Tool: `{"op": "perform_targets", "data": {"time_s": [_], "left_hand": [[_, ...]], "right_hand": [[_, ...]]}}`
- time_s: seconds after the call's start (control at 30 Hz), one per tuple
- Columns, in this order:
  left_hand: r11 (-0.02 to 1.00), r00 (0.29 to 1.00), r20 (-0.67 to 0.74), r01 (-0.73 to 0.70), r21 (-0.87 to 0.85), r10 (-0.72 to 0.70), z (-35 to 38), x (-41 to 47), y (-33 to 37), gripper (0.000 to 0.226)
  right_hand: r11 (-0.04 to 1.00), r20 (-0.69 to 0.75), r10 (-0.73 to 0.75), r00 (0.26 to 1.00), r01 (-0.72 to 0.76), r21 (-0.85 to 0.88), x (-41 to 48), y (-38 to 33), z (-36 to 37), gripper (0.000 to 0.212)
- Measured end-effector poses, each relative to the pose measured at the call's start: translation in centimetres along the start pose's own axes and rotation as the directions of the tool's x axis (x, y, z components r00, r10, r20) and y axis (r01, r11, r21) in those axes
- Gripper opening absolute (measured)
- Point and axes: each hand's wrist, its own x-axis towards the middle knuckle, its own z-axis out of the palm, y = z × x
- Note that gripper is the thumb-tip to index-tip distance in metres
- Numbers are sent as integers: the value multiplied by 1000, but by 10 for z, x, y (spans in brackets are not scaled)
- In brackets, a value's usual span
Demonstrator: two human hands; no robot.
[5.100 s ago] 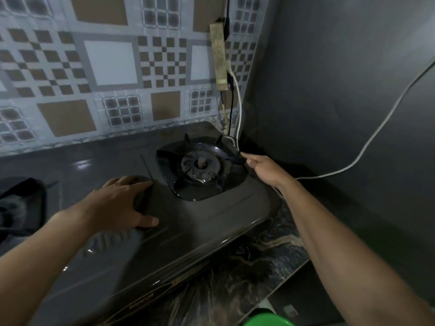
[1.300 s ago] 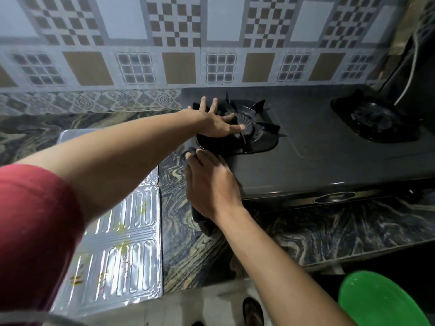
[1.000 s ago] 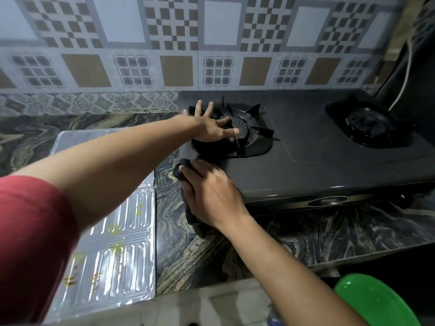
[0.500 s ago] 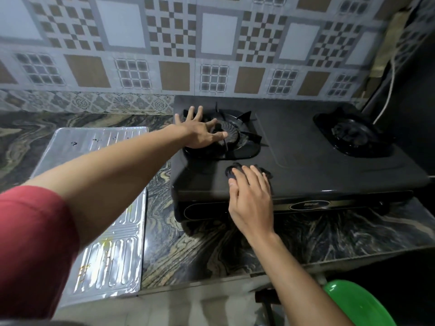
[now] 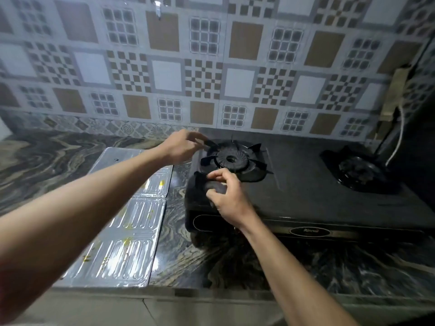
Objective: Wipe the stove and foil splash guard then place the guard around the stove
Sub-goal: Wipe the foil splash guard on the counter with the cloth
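Note:
The black two-burner stove [image 5: 306,194] sits on the marbled counter against the tiled wall. My left hand [image 5: 181,147] reaches to the left burner grate [image 5: 235,158], and its fingertips pinch a prong at the grate's left edge. My right hand [image 5: 226,196] is at the stove's front left corner, bunching a dark cloth [image 5: 200,187] between thumb and fingers. The foil splash guard [image 5: 131,231] lies flat on the counter left of the stove, folded into panels and spotted with yellow stains. My left forearm crosses above it.
The right burner [image 5: 357,170] is at the stove's far right. A power strip [image 5: 395,90] hangs in the right corner, and a white cable [image 5: 400,137] drops behind the stove. Bare marbled counter [image 5: 306,262] runs in front of the stove to the front edge.
My left hand has lifted from lying flat on the burner and now pinches the grate's left edge. My right hand has gone from pressing the cloth flat to gathering it at the corner.

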Motion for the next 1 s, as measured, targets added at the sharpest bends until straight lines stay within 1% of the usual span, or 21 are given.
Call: {"op": "perform_targets", "data": {"time_s": [0.03, 0.1, 0.17, 0.23, 0.3, 0.4, 0.43, 0.47, 0.53, 0.57, 0.6, 0.63, 0.67, 0.73, 0.8, 0.87, 0.93, 1.0], "left_hand": [[996, 999, 35, 23, -81, -21, -2, -10, 5, 43], [979, 991, 115, 84, -184, -64, -1, -29, 16, 54], [972, 983, 169, 104, -208, -69, 3, -43, 28, 51], [972, 989, 127, 95, -212, -69, 5, -53, 36, 41], [968, 997, 55, 68, -243, -56, 5, -61, 42, 39], [939, 995, -49, 66, -336, -87, 3, -75, 53, 19], [936, 993, -76, 63, -347, -95, 2, -80, 55, 17], [937, 990, -101, 63, -343, -103, 2, -84, 58, 16], [936, 981, -139, 77, -344, -132, -1, -94, 62, 16], [927, 974, -162, 89, -364, -157, -4, -98, 61, 17], [919, 966, -186, 99, -382, -181, -7, -102, 61, 19], [914, 957, -209, 106, -391, -201, -11, -107, 61, 21], [910, 950, -225, 114, -399, -217, -15, -111, 60, 20], [892, 940, -229, 134, -432, -252, -23, -119, 55, 10], [864, 933, -226, 142, -483, -280, -30, -125, 46, 2], [817, 922, -234, 132, -561, -309, -35, -129, 38, 4], [785, 910, -257, 108, -610, -325, -42, -133, 33, 7], [780, 906, -271, 93, -619, -324, -48, -135, 30, 8]], "right_hand": [[993, -24, 52, 998, -49, 111, 2, -8, -12, 23], [950, -63, 98, 993, -75, 302, 8, -20, -33, 23], [893, -54, 117, 992, -81, 444, 14, -30, -48, 23], [854, 12, 111, 994, -102, 511, 17, -38, -60, 22], [834, 79, 91, 993, -119, 538, 18, -42, -69, 21], [799, 212, 27, 977, -149, 582, 16, -47, -77, 17], [807, 255, 4, 967, -154, 571, 15, -49, -77, 19], [831, 287, -22, 958, -142, 538, 15, -51, -76, 26], [916, 317, -58, 947, -76, 393, 14, -55, -70, 45], [945, 328, -67, 942, -45, 323, 12, -58, -65, 50], [953, 331, -71, 941, -35, 302, 13, -59, -59, 51], [945, 326, -64, 943, -48, 325, 15, -60, -55, 48], [919, 320, -48, 946, -84, 384, 16, -63, -51, 44], [878, 319, -33, 947, -126, 463, 17, -72, -47, 40], [884, 321, -48, 946, -109, 454, 19, -79, -43, 40], [871, 383, -69, 921, -131, 473, 17, -86, -38, 39], [842, 476, -104, 873, -178, 510, 16, -89, -34, 38], [839, 497, -126, 859, -175, 516, 18, -97, -35, 36]]}}
